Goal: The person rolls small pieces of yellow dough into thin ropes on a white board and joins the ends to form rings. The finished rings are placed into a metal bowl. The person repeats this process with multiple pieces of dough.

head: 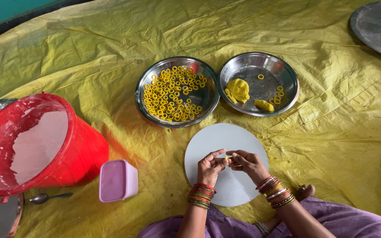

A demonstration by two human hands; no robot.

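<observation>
My left hand (pixel 210 166) and my right hand (pixel 248 164) meet over a round white board (pixel 208 141), both pinching one small piece of yellow dough (pixel 226 157) between the fingertips. Beyond the board stand two steel plates. The left plate (pixel 143 83) holds several small yellow dough rings (pixel 173 93). The right plate (pixel 287 70) holds a larger dough lump (pixel 238 89), a smaller lump (pixel 263 105) and a few rings. Bangles circle both wrists.
A red bucket (pixel 67 150) lined with clear plastic lies tilted at the left. A pink lidded box (pixel 117 180) and a spoon (pixel 49 197) sit beside it. A large steel tray (pixel 375 31) is at the top right. A yellow sheet (pixel 331 132) covers the floor.
</observation>
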